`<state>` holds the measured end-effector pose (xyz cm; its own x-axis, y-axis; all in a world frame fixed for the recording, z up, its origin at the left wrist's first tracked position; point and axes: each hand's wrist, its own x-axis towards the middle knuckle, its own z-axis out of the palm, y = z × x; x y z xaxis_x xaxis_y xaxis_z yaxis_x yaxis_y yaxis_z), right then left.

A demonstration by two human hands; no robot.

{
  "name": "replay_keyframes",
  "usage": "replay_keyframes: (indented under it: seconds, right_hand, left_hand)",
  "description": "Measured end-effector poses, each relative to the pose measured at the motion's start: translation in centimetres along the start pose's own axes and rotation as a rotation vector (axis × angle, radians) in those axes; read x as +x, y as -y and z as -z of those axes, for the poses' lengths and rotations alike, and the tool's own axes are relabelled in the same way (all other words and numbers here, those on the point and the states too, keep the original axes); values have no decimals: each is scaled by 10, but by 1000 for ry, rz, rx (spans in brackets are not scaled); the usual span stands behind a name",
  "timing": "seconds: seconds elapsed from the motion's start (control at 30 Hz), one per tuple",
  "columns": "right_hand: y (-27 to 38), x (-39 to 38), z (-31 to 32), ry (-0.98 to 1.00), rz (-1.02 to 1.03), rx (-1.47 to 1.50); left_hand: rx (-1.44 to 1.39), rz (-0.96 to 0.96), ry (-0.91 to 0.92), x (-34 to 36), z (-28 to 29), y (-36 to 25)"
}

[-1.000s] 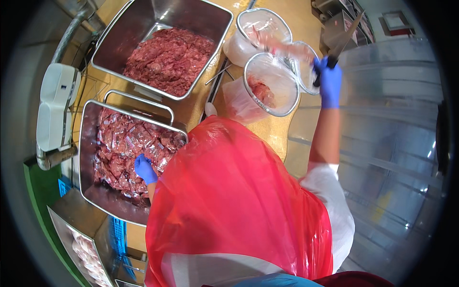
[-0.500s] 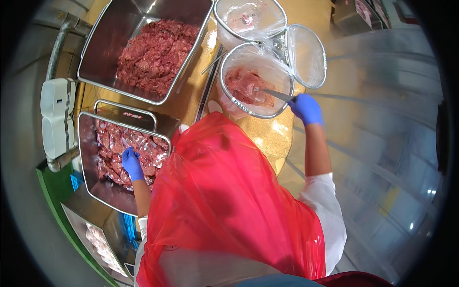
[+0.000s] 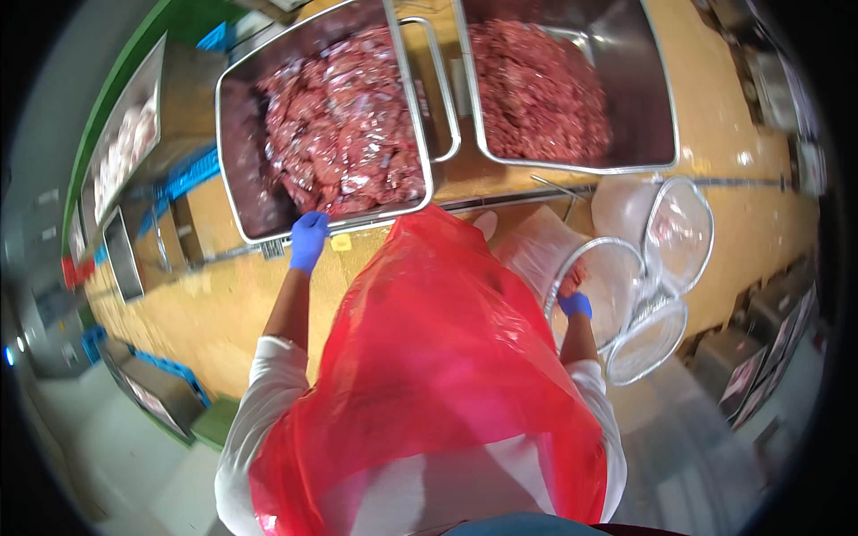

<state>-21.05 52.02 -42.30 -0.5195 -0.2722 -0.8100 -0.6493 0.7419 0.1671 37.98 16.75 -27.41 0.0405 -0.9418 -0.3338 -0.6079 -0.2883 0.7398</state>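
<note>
My left hand (image 3: 308, 241), in a blue glove, is closed over the near rim of a metal tub (image 3: 235, 179) heaped with glossy dark red meat (image 3: 344, 125). My right hand (image 3: 576, 305), gloved the same way, reaches into the mouth of a round bin (image 3: 612, 286) with a clear plastic liner. Reddish meat (image 3: 572, 279) shows just beyond its fingers. Those fingers are mostly hidden, and no knife shows there now.
Another metal tub (image 3: 639, 76) with ground-looking red meat (image 3: 536, 94) stands at the far right. A metal handle (image 3: 440, 85) rises between the tubs. Two more lined round frames (image 3: 681, 234) (image 3: 648, 344) adjoin the bin. A metal drain strip (image 3: 715, 182) crosses the yellowish floor (image 3: 179, 313).
The view has swung round, so tubs and bins sit elsewhere in it. My left hand has gone from the meat to the tub's rim. The knife my right hand held is out of sight.
</note>
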Motion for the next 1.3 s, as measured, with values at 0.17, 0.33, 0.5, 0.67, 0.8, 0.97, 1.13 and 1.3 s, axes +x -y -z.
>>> replay_keyframes:
  seconds: [0.17,0.33,0.5,0.67,0.8,0.97,1.13,1.3]
  right_hand:
    - [-9,-67,42,145,-148,324]
    - [-4,-173,76,185,-499,587]
    - [-26,-272,68,10,-651,808]
    - [18,-327,67,-133,-696,644]
    - [11,-352,60,-109,-677,1064]
    - [81,-341,86,-299,-714,1105]
    - [121,-334,120,-479,-593,1115]
    - [148,-282,167,-468,-424,1262]
  left_hand:
    - [25,-16,31,56,-40,69]
    - [16,71,199,150,-108,118]
    - [94,212,-66,289,-167,165]
    - [-465,464,-314,418,-168,203]
    - [-621,663,-313,431,-180,200]
    - [-736,312,-253,416,-169,154]
    - [-82,-251,-319,349,-132,47]
    - [-216,-432,-261,275,-92,-58]
